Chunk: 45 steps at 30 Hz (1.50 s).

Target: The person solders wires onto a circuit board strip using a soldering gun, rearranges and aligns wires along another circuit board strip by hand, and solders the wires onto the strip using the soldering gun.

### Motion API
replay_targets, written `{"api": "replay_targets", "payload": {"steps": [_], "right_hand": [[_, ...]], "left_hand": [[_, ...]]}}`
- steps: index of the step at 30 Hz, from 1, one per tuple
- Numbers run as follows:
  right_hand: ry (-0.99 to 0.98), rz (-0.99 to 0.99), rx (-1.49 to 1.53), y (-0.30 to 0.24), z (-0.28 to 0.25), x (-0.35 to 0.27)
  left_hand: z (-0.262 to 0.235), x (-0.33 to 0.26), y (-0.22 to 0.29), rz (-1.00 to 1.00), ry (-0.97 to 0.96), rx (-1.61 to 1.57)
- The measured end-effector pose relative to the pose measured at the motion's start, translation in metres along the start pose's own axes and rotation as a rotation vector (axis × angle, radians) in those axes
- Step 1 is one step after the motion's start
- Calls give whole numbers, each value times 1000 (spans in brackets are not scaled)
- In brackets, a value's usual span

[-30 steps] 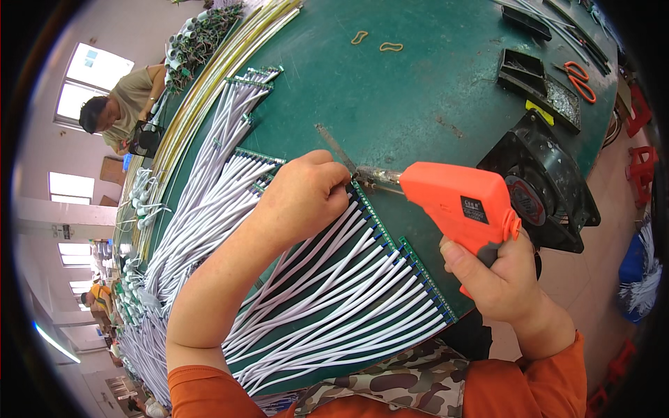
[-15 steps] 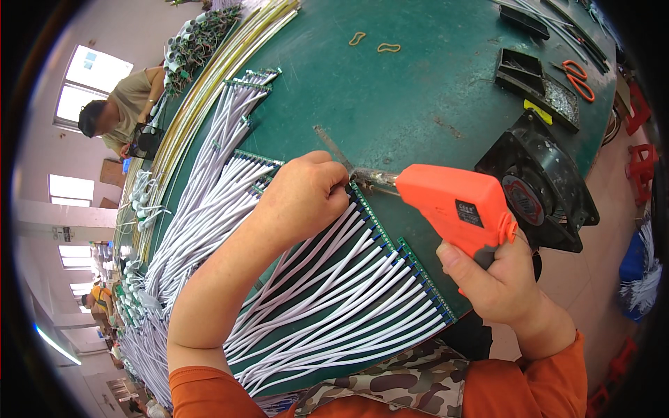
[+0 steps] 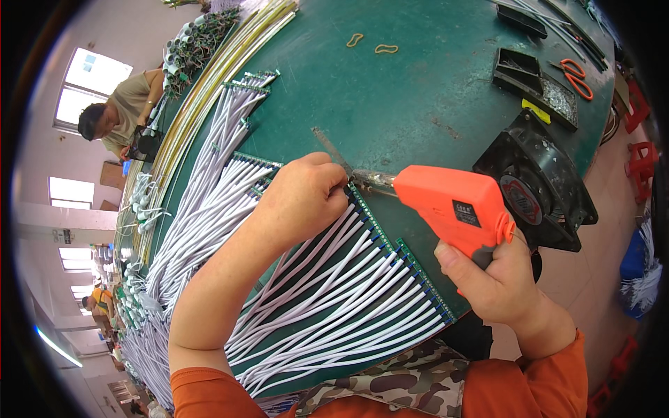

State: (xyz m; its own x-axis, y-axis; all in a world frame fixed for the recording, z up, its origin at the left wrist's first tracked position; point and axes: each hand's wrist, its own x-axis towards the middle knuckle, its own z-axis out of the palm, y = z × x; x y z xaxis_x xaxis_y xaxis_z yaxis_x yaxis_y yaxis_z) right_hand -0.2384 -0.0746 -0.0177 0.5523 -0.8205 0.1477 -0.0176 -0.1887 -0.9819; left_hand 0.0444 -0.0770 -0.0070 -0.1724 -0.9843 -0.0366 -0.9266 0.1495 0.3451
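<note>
My right hand is closed round the handle of an orange soldering gun, its metal tip pointing left. That tip meets the far end of a narrow green circuit board, right beside my left hand's fingers. My left hand is closed in a pinch there; whatever lies between its fingertips is hidden. White cables with blue ends run from this board and from a second green board strip toward the lower left, passing under my left forearm.
More cabled boards lie to the left. A black fan stands at right, near black trays and orange-handled scissors. Two rubber bands lie far off on the green table. A person works at far left.
Both hands and the soldering gun hold nearly the same place. The view has shifted very slightly.
</note>
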Motion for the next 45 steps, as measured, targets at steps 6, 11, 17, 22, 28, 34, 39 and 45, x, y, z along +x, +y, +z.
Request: {"api": "replay_targets", "payload": {"steps": [6, 11, 17, 22, 28, 34, 39, 45], "right_hand": [[14, -21, 23, 5, 1, -2], [-23, 135, 56, -7, -4, -7], [95, 79, 49, -11, -2, -18], [133, 152, 57, -25, -5, -28], [113, 80, 21, -36, -17, -47], [138, -65, 49, -51, -45, -95], [509, -302, 183, -60, -118, -109], [676, -71, 331, 7, -209, -28]], "left_hand": [[1, 0, 0, 4, 6, -3], [1, -1, -1, -3, 18, -10], [1, -2, -4, 33, 12, -7], [1, -1, -1, 15, 18, -22], [-2, -2, 3, -12, 3, -20], [-10, -33, 5, 27, 78, -58], [14, -106, -15, 119, 265, 94], [12, -178, -16, -41, 287, 67]]}}
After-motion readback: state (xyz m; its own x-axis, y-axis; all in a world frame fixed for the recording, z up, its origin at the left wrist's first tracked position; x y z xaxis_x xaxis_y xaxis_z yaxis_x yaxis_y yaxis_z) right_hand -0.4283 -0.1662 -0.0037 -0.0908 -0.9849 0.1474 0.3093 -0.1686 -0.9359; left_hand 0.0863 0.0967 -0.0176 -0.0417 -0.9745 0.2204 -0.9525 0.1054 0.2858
